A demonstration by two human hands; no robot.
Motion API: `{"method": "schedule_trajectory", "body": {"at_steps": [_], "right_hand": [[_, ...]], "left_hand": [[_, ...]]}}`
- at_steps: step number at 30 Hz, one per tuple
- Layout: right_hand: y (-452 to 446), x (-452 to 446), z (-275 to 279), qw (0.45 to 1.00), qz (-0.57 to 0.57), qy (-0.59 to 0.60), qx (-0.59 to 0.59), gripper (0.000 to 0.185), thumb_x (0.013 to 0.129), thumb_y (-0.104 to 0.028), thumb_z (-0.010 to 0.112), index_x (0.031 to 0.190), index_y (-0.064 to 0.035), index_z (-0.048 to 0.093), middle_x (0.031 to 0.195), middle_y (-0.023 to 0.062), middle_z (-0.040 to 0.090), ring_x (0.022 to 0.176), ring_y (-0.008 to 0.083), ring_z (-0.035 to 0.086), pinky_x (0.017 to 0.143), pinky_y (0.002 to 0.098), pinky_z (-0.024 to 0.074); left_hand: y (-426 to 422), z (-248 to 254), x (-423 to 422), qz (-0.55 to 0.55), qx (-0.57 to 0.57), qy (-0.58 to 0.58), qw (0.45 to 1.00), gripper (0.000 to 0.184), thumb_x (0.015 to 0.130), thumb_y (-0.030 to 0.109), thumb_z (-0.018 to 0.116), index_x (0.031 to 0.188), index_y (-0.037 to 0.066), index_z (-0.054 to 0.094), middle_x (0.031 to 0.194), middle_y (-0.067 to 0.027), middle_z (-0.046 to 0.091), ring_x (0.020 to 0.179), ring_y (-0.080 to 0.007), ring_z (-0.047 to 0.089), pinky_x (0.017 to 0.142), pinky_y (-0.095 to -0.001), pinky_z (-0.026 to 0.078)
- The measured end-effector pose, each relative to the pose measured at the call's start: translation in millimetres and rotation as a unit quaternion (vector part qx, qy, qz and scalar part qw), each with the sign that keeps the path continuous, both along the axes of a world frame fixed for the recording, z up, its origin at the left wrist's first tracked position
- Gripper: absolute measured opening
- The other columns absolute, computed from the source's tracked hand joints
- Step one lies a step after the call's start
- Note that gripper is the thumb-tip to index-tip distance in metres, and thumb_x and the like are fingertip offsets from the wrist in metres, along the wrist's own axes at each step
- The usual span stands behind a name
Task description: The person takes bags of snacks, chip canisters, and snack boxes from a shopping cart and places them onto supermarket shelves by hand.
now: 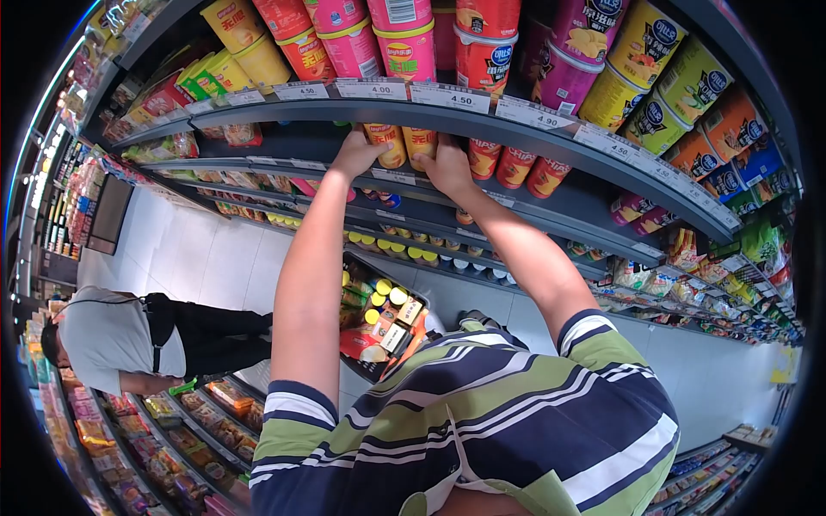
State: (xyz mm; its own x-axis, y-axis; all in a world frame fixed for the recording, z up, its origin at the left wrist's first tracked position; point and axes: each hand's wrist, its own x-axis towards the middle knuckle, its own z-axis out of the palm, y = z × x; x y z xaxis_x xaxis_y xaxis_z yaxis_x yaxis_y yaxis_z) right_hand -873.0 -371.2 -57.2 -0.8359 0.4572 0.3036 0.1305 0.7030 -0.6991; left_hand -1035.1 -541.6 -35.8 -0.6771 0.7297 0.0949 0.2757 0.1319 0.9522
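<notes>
Both my arms reach forward to a shelf under the upper shelf edge. My left hand grips an orange-yellow chip canister from its left side, with the thumb across its front. Beside it stands a second canister of the same look, and my right hand is closed around its right side. Both canisters are upright, close together, their tops partly hidden by the shelf edge. Several red chip canisters stand to the right of my right hand on the same shelf.
Just above my hands runs the upper shelf edge with price labels, holding larger snack tubs. Below, a dark crate of packaged goods stands on the floor. A person in a white top is at the left, near another shelf.
</notes>
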Motion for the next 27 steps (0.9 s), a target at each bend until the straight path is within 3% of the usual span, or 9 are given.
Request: {"method": "schedule_trajectory", "body": {"at_steps": [15,18,21,24,27], "right_hand": [[3,-5,-7,1.0,-0.006,0.004,0.012,0.079,0.088,-0.033,0.077,0.148,0.0013,0.037,0.13,0.0314,0.061,0.119,0.0457,0.061,0.101,0.0499,0.0514],[1,2,-1,1.0,0.006,0.011,-0.013,0.079,0.088,-0.029,0.077,0.148,0.0021,0.037,0.133,0.0326,0.058,0.119,0.0468,0.061,0.101,0.0496,0.0516],[-9,11,4,0.998,-0.001,0.044,-0.041,0.079,0.086,-0.021,0.079,0.148,0.002,0.037,0.132,0.0318,0.057,0.12,0.0495,0.058,0.1,0.0532,0.0493],[-19,29,1,0.983,-0.05,0.168,0.061,0.076,0.083,-0.015,0.079,0.147,0.0015,0.04,0.128,0.0289,0.058,0.117,0.0492,0.057,0.098,0.0548,0.0478],[-45,75,7,0.981,-0.02,0.178,0.071,0.063,0.085,-0.011,0.076,0.141,0.0008,0.049,0.125,0.026,0.06,0.122,0.045,0.054,0.106,0.0497,0.0434]], "left_hand": [[-1,4,5,-0.002,0.005,-0.006,1.0,0.063,0.092,-0.002,0.072,0.147,0.002,0.041,0.144,-0.0138,0.056,0.13,-0.0242,0.059,0.111,-0.0359,0.047],[-3,-2,8,0.008,0.018,-0.018,1.0,0.071,0.09,0.003,0.077,0.149,0.003,0.038,0.145,-0.014,0.054,0.13,-0.0241,0.057,0.11,-0.0372,0.048],[-5,-19,22,0.112,0.034,0.063,0.991,0.076,0.086,0.012,0.082,0.149,0.003,0.041,0.143,-0.0159,0.055,0.128,-0.0266,0.057,0.108,-0.0394,0.048],[-13,-21,65,0.288,-0.033,0.261,0.921,0.075,0.085,0.017,0.084,0.148,0.003,0.046,0.139,-0.0184,0.055,0.124,-0.0292,0.058,0.103,-0.0405,0.05],[-25,-10,127,0.324,0.047,0.309,0.893,0.044,0.085,0.014,0.082,0.124,0.002,0.066,0.122,-0.0154,0.066,0.112,-0.0302,0.063,0.093,-0.0392,0.051]]}}
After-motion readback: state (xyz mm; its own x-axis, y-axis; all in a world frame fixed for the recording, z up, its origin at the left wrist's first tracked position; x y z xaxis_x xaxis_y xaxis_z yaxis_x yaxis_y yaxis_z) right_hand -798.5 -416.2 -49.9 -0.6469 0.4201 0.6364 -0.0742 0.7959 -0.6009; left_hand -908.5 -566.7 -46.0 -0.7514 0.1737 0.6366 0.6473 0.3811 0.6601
